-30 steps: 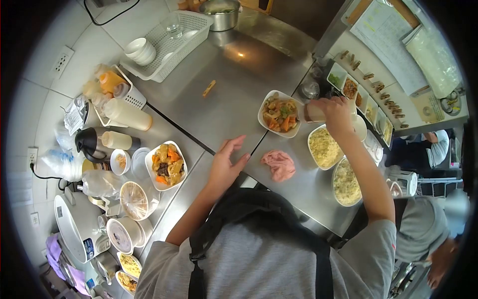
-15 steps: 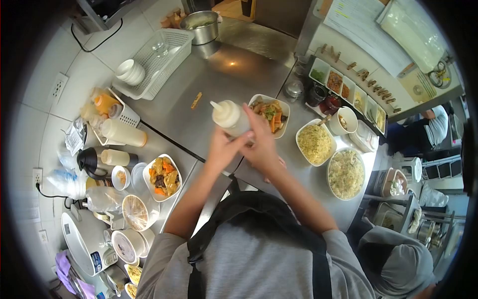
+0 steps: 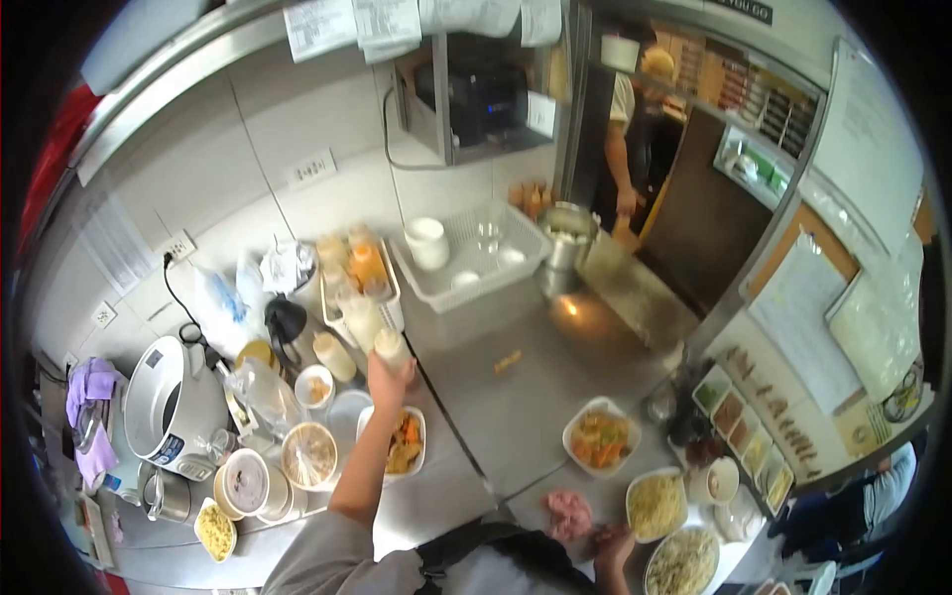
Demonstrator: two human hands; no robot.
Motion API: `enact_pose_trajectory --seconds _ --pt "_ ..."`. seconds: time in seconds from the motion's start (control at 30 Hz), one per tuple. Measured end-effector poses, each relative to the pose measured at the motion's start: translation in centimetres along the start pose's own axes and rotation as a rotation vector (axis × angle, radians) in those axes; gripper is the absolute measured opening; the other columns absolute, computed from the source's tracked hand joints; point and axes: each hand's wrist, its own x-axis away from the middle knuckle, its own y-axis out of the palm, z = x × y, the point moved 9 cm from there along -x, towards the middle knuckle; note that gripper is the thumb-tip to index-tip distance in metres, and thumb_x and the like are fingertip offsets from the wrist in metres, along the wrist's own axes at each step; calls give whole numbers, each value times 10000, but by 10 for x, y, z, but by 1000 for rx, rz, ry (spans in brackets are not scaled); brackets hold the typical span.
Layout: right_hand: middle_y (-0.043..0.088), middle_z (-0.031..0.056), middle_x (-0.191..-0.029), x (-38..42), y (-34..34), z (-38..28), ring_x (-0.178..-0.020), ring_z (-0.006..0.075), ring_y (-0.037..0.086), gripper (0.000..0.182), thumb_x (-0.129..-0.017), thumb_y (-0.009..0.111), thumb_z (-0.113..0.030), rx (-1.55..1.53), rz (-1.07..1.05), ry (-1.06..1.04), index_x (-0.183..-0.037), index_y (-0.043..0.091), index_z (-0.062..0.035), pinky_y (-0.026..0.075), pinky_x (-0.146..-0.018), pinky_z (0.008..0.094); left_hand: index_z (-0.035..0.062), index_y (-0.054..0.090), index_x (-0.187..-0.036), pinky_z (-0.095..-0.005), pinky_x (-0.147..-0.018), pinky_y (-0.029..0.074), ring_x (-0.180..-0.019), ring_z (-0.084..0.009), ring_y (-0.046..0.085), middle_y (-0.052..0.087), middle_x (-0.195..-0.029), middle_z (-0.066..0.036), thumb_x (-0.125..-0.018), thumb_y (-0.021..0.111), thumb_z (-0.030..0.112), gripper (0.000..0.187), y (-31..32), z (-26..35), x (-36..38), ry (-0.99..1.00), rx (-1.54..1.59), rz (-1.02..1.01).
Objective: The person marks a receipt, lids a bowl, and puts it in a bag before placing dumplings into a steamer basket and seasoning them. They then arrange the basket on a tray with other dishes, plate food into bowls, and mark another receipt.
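My left hand [image 3: 389,381] is closed around a squeeze bottle [image 3: 390,347] of pale sauce, beside the white basket [image 3: 399,315] of sauce bottles. Just below that wrist is a white bowl of meat and carrots [image 3: 405,444], partly covered by my forearm. Low on the right, my right hand [image 3: 613,545] is near a crumpled pink cloth [image 3: 567,514] and a bowl of yellow rice [image 3: 656,506]; its fingers are blurred. Another white bowl with carrots and vegetables [image 3: 601,438] stands on the steel counter, apart from both hands.
A grey perforated basket [image 3: 476,288] with white cups stands against the wall, next to a metal pot [image 3: 570,238]. Topping containers [image 3: 742,426] line the right side. Tubs and a large white cooker [image 3: 177,402] crowd the left. Another person's arm [image 3: 623,164] shows beyond the opening.
My hands have parted. The left has carried the squeeze bottle leftward to the bottle basket, while the right has moved down beside the pink cloth. The view has turned toward the left wall.
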Motion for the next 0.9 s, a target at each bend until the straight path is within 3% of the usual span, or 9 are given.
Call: enact_pose_trajectory --seconds 0.07,0.17,0.27,0.3,0.4,0.47,0.53,0.63,0.9 --pt "481 46 -706 24 17 -5 -536 164 432 260 -922 467 -373 84 155 -65 -939 442 -115 363 -445 270 -43 421 -1227 -436 -876 443 -1047 -405 540 545 -1138 -255 -667 810 239 738 -3 -5 -1 -19 -20 20" --pt "557 121 -987 54 37 -26 -928 279 558 208 -936 453 -199 288 9 -205 -1028 505 -21 505 -682 389 -38 393 -1263 -444 -922 407 -1096 -407 486 474 -1197 -261 -695 773 194 721 -36 35 17 112 -166 210" --pt "583 141 -925 -1 -30 -31 -804 265 579 242 -951 424 -199 599 138 -373 -1092 483 -12 521 -636 386 -32 390 -1289 -449 -959 383 -1098 -390 482 477 -1178 -256 -796 646 116 575 -60 97 54 131 -148 297" --pt "610 172 -876 -13 -31 -31 -693 275 589 293 -949 428 -211 872 54 -497 -1147 461 2 531 -592 385 -24 397 -1294 -441 -962 384 -1097 -379 488 485 -1184 -252 -827 600 106 526 -15 80 67 5 157 41" --pt "621 167 -871 32 0 -57 -666 261 587 305 -938 418 -206 317 119 -231 -1121 494 25 520 -557 369 37 382 -1353 -377 -789 480 -881 -269 592 589 -992 -174 -957 418 271 462 115 98 166 -133 409 -775" --pt "626 169 -888 20 3 -58 -688 261 592 320 -936 408 -222 490 -6 -257 -1123 520 11 518 -580 379 45 313 -1395 -322 -605 548 -658 -194 650 641 -785 -131 -990 356 351 509 192 88 235 -316 430 -1155" --pt "624 180 -932 9 3 -58 -738 269 598 325 -933 420 -233 925 -266 -346 -1157 511 -16 525 -624 408 32 298 -1385 -328 -535 558 -608 -199 640 633 -773 -131 -993 349 292 473 241 85 276 -438 596 -1308" --pt "604 212 -981 -18 -44 -40 -791 289 598 501 -873 573 -143 288 -165 56 -1323 360 -89 540 -629 437 11 300 -1358 -312 -478 556 -554 -193 627 630 -772 -153 -987 335 230 433 253 108 295 -445 531 -1382" --pt "555 128 -850 -4 46 -67 -657 221 528 349 -902 511 -283 376 -166 -99 -1177 399 -99 459 -534 343 -10 354 -1282 -309 -474 558 -553 -183 624 595 -718 -121 -979 296 165 354 265 97 239 -473 616 -1245"
